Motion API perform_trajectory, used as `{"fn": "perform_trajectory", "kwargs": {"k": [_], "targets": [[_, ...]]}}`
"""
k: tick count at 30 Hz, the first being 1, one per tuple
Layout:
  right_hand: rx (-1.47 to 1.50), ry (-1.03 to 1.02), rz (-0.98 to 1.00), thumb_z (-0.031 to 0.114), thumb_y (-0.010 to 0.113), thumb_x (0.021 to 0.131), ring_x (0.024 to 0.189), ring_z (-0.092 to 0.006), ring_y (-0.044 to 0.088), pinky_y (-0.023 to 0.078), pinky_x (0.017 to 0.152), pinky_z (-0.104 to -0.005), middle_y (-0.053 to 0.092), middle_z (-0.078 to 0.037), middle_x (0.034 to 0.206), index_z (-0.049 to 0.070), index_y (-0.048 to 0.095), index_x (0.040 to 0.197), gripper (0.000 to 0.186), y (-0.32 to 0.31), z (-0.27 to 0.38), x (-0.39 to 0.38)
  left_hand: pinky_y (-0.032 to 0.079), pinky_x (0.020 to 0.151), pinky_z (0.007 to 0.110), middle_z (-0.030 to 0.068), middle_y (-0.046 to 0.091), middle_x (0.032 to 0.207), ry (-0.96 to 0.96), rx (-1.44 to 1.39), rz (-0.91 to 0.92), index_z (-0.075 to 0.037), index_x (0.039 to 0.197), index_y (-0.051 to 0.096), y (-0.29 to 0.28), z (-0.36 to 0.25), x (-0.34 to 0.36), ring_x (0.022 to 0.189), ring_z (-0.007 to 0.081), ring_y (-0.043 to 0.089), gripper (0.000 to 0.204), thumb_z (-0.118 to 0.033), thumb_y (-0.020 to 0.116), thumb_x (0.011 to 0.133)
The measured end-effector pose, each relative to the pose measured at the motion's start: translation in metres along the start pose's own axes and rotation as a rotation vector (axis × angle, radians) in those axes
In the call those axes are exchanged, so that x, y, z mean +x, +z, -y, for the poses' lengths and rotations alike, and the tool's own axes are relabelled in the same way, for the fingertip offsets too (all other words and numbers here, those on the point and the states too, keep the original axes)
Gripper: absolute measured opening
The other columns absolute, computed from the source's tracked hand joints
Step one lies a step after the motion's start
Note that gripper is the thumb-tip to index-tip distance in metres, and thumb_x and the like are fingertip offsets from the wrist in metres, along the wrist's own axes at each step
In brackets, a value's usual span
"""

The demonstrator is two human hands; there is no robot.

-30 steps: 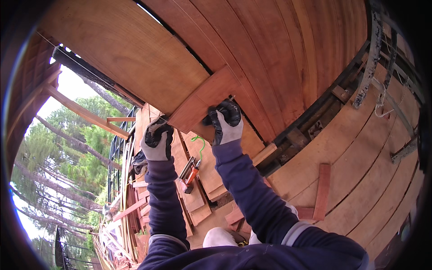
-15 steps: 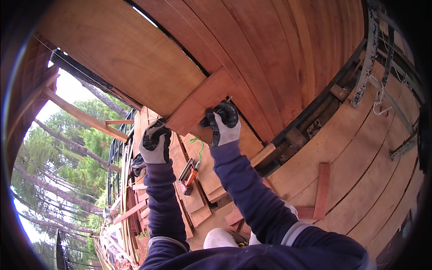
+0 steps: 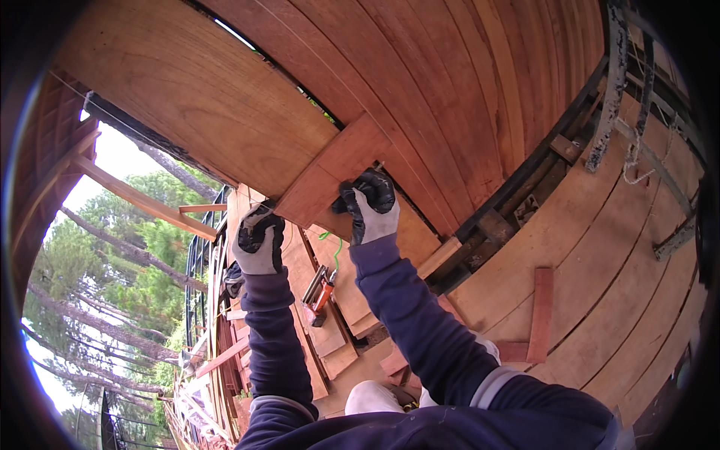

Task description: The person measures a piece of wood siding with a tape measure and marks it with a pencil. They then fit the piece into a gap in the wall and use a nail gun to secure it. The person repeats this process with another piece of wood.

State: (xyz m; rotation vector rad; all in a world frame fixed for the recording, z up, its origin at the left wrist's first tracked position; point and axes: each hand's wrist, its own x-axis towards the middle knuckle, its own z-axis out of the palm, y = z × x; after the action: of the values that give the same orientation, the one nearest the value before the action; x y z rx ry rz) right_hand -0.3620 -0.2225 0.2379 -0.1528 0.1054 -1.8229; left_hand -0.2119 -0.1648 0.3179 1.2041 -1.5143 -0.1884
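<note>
Left hand (image 3: 259,237), fingers curled, at the board's (image 3: 330,172) near corner! Right hand (image 3: 370,205) curls beside its edge. Can't tell what either grips.

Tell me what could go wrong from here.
The right hand is curled close to the edge of the short reddish board, so it might get pinched if that board slips. The orange tool, lying near the left forearm, could be knocked. The loose reddish strip on the planks might trip someone.
</note>
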Motion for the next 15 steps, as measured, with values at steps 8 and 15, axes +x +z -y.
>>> {"fn": "perform_trajectory", "kwargs": {"k": [8, 15], "targets": [[-0.026, -0.002, -0.005, -0.006, 0.065, 0.082, 0.070, -0.0155, 0.062, 0.053, 0.064, -0.0279, 0.060, -0.006, 0.086, 0.001, 0.057, 0.105, 0.025, -0.002, -0.004, 0.000, 0.052, 0.075, 0.025, 0.0088, 0.067, 0.093, -0.003, 0.007, 0.001, 0.004, 0.112, 0.062, 0.000, -0.002, -0.001, 0.082, 0.0140, 0.065, 0.034, 0.014, 0.053, 0.081], [-0.051, -0.022, 0.004, -0.007, 0.064, 0.082, 0.069, -0.0156, 0.062, 0.053, 0.064, -0.0276, 0.061, -0.007, 0.084, 0.000, 0.058, 0.104, 0.025, -0.004, -0.005, 0.001, 0.051, 0.084, 0.027, 0.0086, 0.068, 0.097, 0.024, 0.062, -0.012, 0.004, 0.108, 0.064, -0.001, 0.003, 0.000, 0.087, 0.0148, 0.065, 0.032, 0.013, 0.056, 0.079]]}}
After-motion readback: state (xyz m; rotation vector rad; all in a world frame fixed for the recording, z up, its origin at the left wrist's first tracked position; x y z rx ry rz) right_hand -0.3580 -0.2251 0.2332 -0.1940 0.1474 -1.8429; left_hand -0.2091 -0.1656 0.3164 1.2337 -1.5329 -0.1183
